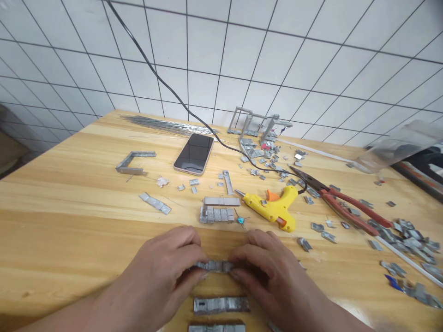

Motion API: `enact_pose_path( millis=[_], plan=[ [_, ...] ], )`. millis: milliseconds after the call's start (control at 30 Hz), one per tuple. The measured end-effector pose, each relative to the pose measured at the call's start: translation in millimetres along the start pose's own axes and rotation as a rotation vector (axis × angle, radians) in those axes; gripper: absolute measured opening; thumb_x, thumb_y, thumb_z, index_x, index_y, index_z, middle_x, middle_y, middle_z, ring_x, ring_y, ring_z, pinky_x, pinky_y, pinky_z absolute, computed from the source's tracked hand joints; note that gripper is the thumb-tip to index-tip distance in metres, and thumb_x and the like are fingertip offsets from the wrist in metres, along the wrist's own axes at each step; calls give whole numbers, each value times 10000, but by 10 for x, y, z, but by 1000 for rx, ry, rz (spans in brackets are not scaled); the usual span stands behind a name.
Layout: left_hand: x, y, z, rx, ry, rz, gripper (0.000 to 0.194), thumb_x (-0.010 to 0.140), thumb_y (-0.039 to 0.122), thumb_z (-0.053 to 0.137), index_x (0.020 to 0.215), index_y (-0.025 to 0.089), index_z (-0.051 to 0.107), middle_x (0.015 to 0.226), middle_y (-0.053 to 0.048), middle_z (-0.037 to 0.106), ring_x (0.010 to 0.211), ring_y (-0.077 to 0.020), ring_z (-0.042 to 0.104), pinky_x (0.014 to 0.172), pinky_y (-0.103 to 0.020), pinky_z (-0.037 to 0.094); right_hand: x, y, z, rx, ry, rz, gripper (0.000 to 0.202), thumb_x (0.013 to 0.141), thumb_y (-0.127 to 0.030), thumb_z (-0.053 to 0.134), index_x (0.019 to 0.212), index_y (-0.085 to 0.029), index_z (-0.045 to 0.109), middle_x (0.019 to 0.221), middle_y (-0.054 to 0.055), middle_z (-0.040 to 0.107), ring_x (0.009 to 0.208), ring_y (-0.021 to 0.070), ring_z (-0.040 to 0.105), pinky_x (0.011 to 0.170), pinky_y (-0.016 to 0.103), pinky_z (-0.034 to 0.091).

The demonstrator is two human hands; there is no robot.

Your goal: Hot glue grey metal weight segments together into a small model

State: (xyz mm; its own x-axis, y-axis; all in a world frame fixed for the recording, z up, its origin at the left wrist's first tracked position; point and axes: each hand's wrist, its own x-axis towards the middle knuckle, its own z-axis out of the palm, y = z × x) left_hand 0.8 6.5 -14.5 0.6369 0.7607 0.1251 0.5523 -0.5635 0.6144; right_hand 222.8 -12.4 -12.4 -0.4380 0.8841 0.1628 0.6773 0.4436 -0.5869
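Metal strip (218, 266), in both hands (166, 263) (273, 265) — wooden tabletop (83, 189), white tiled wall (204, 46)

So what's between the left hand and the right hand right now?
A short grey segmented strip spans the gap, one end held in the left hand, the other in the right hand, as the head view shows.

L hand (169, 265) & R hand (272, 265) pinch opp. ends of a segmented metal strip (218, 266) over the wood tabletop (79, 198); another strip (221, 305) lies nearer the person. Yellow glue gun (261, 208) & red-handled pliers (341, 208) lie fwd-R, smartphone (194, 154) farther back nr. thin metal rods (166, 123).
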Motion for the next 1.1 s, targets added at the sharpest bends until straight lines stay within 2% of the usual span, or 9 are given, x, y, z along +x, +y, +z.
enact_pose_path(
  millis=[533,833,1100],
  plan=[
    [-7,-16,8,-22,-8,-8,165,846,81,529,841,227,605,842,7,576,797,-155,569,660,-248,415,-1,0,16,28,-3,-9,135,819,-81,619,797,-208,658,744,12,599,764,191,546,684,316,392],
    [10,25,-21,-58,-17,-50,190,804,82,591,904,242,612,904,14,584,851,-162,571,722,-274,432,-41,28,-36,74,-61,42,223,748,-79,685,897,-243,661,819,-1,647,805,195,565,709,336,396],
    [-14,4,-68,-63,-48,-72,183,801,85,586,911,230,609,913,5,552,847,-160,563,729,-277,435,-28,46,-86,0,-17,-13,186,758,-79,662,847,-243,658,768,3,619,771,202,562,682,344,388]
  ],
)
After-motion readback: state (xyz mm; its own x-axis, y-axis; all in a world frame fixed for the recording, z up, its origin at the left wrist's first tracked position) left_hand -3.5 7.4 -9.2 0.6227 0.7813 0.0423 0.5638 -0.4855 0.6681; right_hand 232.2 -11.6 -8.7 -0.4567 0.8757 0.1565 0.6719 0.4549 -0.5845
